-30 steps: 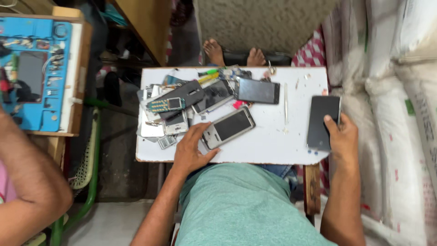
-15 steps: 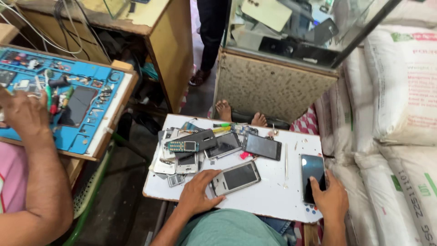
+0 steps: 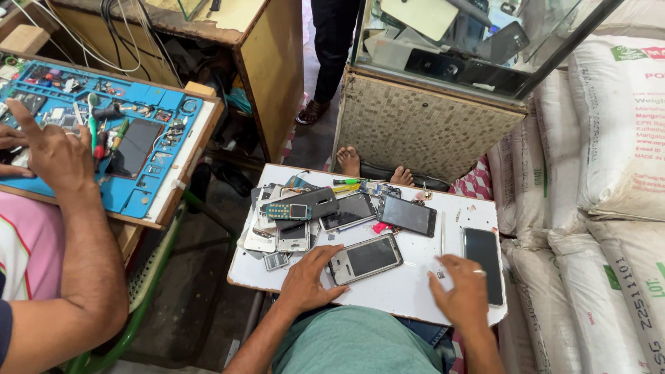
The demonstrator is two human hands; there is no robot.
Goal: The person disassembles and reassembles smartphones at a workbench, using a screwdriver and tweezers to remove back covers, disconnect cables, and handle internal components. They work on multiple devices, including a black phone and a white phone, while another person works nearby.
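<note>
Your left hand (image 3: 308, 280) lies flat on the white surface (image 3: 409, 287), fingers spread wide, fingertips touching the left edge of the silver smartphone (image 3: 365, 258). It grips nothing. That phone lies face up and tilted, near the front edge of the surface.

Your right hand (image 3: 463, 294) is to the right of the silver smartphone, palm down, fingers loosely spread, holding nothing. It sits just left of the black smartphone (image 3: 483, 254), touching or nearly touching its lower left edge; can't tell which.

Behind the silver smartphone: another dark smartphone (image 3: 407, 215) lying flat, and to its left a pile of old handsets (image 3: 294, 218) with a keypad phone (image 3: 288, 211) on top. Thin white rod (image 3: 443, 242) lies between the silver and black phones.

Far left of the silver smartphone, another person's hand (image 3: 52, 156) rests on a blue repair mat (image 3: 149, 176) loaded with small tools. White sacks (image 3: 609, 173) are stacked on the right.
</note>
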